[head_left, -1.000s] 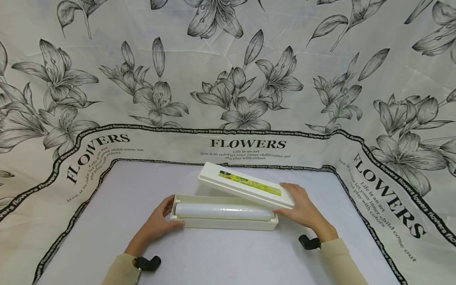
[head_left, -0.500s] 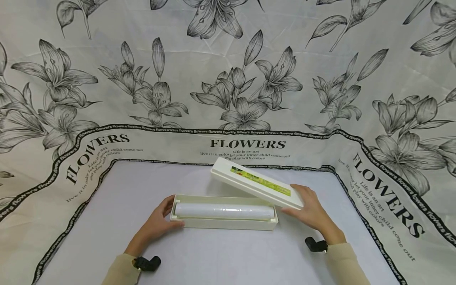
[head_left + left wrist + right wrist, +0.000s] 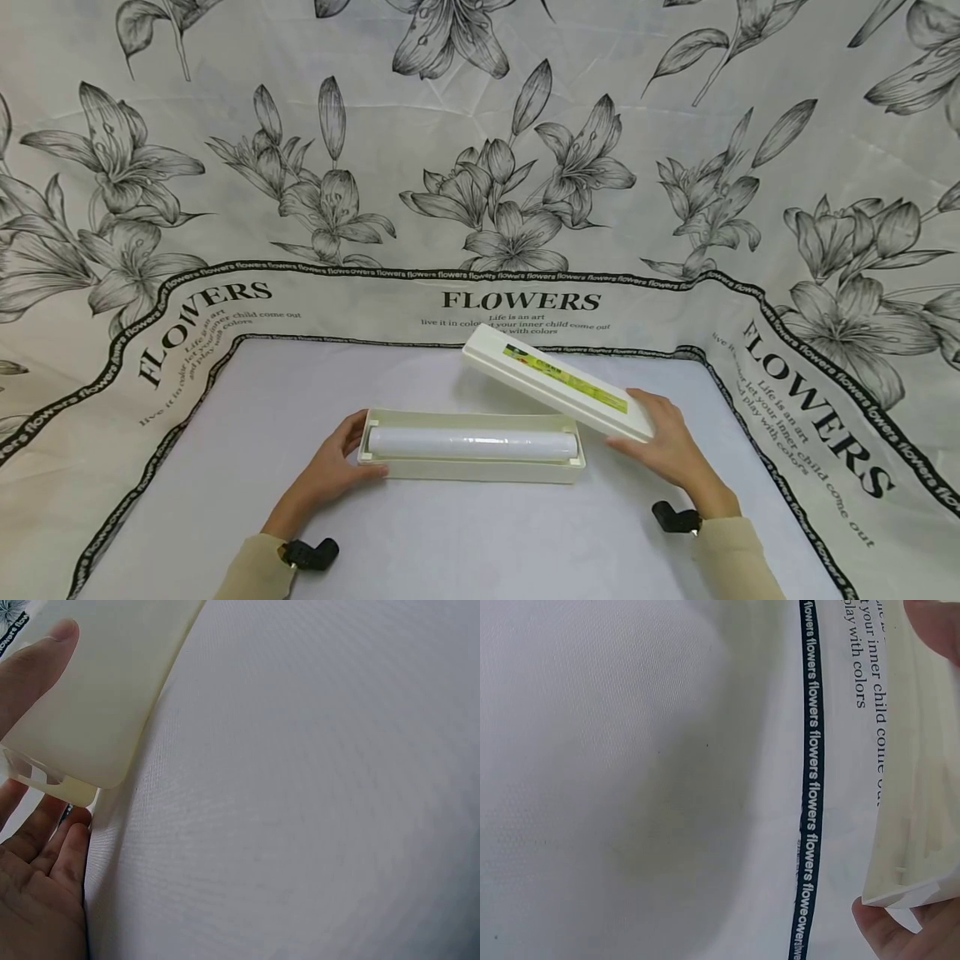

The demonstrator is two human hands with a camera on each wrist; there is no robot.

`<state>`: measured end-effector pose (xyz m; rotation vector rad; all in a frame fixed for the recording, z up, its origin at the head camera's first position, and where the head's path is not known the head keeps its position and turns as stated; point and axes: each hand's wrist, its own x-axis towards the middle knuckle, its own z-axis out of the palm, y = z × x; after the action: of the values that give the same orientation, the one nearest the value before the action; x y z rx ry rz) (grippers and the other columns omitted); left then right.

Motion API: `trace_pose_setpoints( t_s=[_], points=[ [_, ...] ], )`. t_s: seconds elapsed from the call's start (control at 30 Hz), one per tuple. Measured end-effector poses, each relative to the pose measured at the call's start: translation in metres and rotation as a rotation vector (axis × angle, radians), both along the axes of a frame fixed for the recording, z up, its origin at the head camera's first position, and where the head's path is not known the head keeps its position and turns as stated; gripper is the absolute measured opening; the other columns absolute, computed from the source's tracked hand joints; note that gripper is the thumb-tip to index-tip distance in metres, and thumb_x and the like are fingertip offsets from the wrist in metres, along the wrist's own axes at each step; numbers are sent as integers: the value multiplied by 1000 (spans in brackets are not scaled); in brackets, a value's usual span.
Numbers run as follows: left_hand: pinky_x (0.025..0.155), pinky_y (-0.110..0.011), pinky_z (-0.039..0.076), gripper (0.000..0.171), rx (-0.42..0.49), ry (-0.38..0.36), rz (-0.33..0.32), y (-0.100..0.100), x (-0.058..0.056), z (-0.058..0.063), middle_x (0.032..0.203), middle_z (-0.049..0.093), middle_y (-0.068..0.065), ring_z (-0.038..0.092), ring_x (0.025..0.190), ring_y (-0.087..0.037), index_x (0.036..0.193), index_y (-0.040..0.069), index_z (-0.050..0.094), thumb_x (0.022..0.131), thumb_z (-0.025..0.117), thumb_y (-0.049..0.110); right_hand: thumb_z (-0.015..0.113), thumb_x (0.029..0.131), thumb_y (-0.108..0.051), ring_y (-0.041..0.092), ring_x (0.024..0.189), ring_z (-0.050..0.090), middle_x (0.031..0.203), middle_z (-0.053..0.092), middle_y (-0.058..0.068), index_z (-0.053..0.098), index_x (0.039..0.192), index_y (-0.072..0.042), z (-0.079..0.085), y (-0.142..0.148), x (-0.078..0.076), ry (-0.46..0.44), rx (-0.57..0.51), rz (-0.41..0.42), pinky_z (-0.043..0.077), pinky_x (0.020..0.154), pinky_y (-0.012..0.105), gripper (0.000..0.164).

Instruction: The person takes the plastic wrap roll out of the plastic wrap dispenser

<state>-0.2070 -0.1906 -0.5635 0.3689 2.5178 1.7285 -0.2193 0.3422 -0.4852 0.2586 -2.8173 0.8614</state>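
Black line-drawn lilies (image 3: 512,237) cover the pale fabric backdrop (image 3: 461,112); below them runs a black band (image 3: 525,276) repeating "flowers" in white; inside it, bold "FLOWERS" lettering (image 3: 521,301) stands at the left, centre and right, each with smaller printed lines (image 3: 517,317) beneath; a narrower black edging (image 3: 352,342) borders the white cloth-covered bench (image 3: 480,542).

From here I am seeing a box (image 3: 472,472) sitting on the desk (image 3: 480,542), a roll (image 3: 472,442) lying inside. The left hand (image 3: 341,458) is holding the box's left end; the right hand (image 3: 663,437) is holding the lid (image 3: 558,379), slanting above its far right corner.
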Motion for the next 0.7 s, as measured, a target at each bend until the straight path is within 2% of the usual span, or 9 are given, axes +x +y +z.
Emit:
trace_pose_setpoints(
  t_s=[0.47,0.7],
  points=[
    [111,-52,34,96,18,11,-9,0,0,1,145,46,-11,43,135,-35,147,19,33,69,88,30,85,69,-45,38,115,42,133,49,23,43,141,-6,-8,11,3,48,-10,-18,34,86,48,92],
    [112,-53,34,96,25,18,-17,-2,-1,-1,145,45,-10,42,136,-35,147,19,32,69,88,30,84,68,-48,38,115,43,133,48,23,42,141,-6,-14,17,5,25,7,-46,35,86,50,94]
  ],
)
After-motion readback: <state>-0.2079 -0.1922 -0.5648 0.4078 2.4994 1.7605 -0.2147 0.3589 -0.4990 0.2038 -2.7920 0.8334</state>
